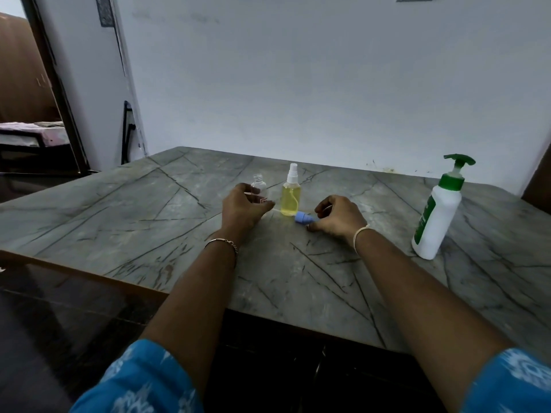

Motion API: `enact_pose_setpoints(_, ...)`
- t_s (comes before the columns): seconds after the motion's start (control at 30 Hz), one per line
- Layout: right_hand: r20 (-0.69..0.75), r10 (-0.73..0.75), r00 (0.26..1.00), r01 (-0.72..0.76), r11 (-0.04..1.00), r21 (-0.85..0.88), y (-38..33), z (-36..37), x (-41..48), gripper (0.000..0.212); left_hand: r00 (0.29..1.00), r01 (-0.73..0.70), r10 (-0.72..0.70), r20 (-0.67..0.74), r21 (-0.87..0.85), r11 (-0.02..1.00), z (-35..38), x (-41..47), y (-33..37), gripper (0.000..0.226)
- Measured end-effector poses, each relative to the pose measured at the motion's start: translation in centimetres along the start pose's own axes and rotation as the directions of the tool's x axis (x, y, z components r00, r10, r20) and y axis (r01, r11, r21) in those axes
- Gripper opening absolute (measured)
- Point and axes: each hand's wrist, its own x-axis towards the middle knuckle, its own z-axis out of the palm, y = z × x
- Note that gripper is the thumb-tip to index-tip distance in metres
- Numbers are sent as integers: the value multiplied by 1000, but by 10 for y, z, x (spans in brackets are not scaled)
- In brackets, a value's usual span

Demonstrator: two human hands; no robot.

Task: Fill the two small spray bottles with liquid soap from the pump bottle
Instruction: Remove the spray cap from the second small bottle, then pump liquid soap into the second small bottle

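Observation:
A small clear spray bottle stands uncapped and empty on the grey marble table. My left hand curls around its lower part, index finger on its left and thumb under its right. Just to the right stands a second small spray bottle, full of yellow liquid, with its white sprayer on. A blue spray cap with a thin dip tube lies on the table in front of it, and my right hand pinches its end. The white pump bottle with a green pump head stands apart at the right.
A pale wall runs behind the table's far edge. A dark doorway opens at the left onto another room. The table's near edge runs diagonally from left to lower middle, with dark floor below.

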Motion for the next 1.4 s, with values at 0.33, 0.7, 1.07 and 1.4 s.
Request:
enact_pose_setpoints(0.33,-250,-13,968,19,1000,25,4,-33,-40,25,991,-40,53,126,-103,994,32,-39,36,50)
enact_pose_setpoints(0.7,-537,113,836,-69,993,101,34,-87,-87,32,952,-68,125,281,-203,977,88,-71,78,50)
enact_pose_setpoints(1.07,-825,-5,565,59,998,34,67,-117,-88,47,935,-76,135,328,-185,980,127,-74,85,44)
enact_pose_setpoints(1.4,-433,95,896,216,759,614,90,-129,-47,110,902,-124,163,399,-123,985,143,-46,74,41)
